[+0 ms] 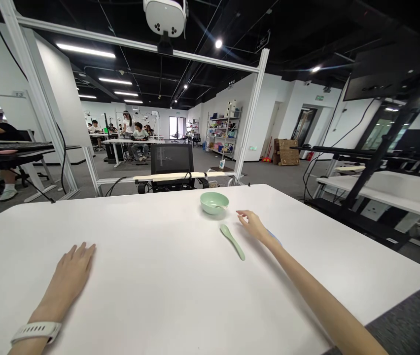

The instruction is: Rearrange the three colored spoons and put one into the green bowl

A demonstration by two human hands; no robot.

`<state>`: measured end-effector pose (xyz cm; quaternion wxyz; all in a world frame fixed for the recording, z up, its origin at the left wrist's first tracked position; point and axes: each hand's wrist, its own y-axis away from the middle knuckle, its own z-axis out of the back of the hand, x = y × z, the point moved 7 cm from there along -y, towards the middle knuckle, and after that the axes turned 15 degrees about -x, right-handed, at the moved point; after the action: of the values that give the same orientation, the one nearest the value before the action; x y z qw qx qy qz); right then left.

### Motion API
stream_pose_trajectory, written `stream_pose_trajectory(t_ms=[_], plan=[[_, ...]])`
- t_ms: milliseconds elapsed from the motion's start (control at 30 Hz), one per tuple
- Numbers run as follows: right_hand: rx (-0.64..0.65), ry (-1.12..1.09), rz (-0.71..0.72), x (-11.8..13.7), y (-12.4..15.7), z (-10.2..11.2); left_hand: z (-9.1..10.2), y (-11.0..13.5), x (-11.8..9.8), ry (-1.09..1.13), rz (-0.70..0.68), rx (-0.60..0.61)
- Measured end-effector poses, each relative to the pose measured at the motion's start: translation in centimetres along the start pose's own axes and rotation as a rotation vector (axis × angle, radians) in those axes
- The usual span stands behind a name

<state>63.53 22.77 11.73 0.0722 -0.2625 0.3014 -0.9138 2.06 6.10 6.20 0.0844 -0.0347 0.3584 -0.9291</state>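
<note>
A light green bowl (210, 206) stands upright towards the far side of the white table (151, 276). A small pale object that I cannot make out shows inside it, near its right rim. In front of the bowl lies a green spoon (233, 242), its handle pointing towards me. My right hand (252, 224) hovers just right of the bowl and spoon, fingers stretched out and slightly bent, with nothing in them. Under my right forearm a blue object (275, 237) is mostly hidden. My left hand (74, 268) lies flat on the table at the left, fingers apart.
An aluminium frame (249, 118) rises beyond the table, with a white device (165, 18) on its top bar. Past the far edge stands a black chair (172, 160). Monitors and desks flank both sides. Several people sit or stand in the background.
</note>
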Motion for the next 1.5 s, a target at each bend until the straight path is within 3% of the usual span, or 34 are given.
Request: stream_pose_trajectory(t_ms=[67,133,267,400,500,567,667,767,900,1033,1133,1500], plan=[[0.03,0.04,0.008,2.2,-2.6,0.3,0.8,-1.2,-3.5,0.08,-0.064,-0.029],[0.098,0.122,0.022,4.6,-5.0,-0.1,1.7,-2.5,-8.5,0.208,-0.124,-0.047],[0.243,0.221,0.002,8.0,-8.2,-2.5,3.4,-4.0,-21.8,0.5,-0.33,-0.043],[0.33,0.29,-0.053,9.2,-9.2,-5.1,4.1,-3.2,-33.9,0.605,-0.483,-0.027],[0.35,0.307,-0.066,9.4,-9.3,-5.8,4.6,-1.9,-40.1,0.663,-0.55,-0.027],[0.335,0.293,-0.058,9.7,-9.3,-5.6,4.9,-1.3,-42.2,0.694,-0.573,-0.026],[0.263,0.245,-0.028,10.5,-9.2,-4.5,4.9,-1.4,-42.1,0.726,-0.564,-0.023],[0.161,0.176,0.008,11.9,-7.9,-3.0,4.4,-2.3,-39.2,0.728,-0.496,-0.019],[0.049,-0.049,0.087,14.8,-3.0,-1.8,4.0,-3.4,-33.9,0.701,-0.375,-0.006],[0.113,-0.183,0.074,16.8,2.1,-2.1,4.8,-3.6,-30.8,0.684,-0.293,0.0],[0.138,-0.208,0.036,17.5,3.4,-1.9,5.6,-3.5,-30.5,0.691,-0.29,0.007],[0.114,-0.228,0.015,18.4,3.7,-1.1,6.9,-3.4,-31.2,0.715,-0.316,-0.004]])
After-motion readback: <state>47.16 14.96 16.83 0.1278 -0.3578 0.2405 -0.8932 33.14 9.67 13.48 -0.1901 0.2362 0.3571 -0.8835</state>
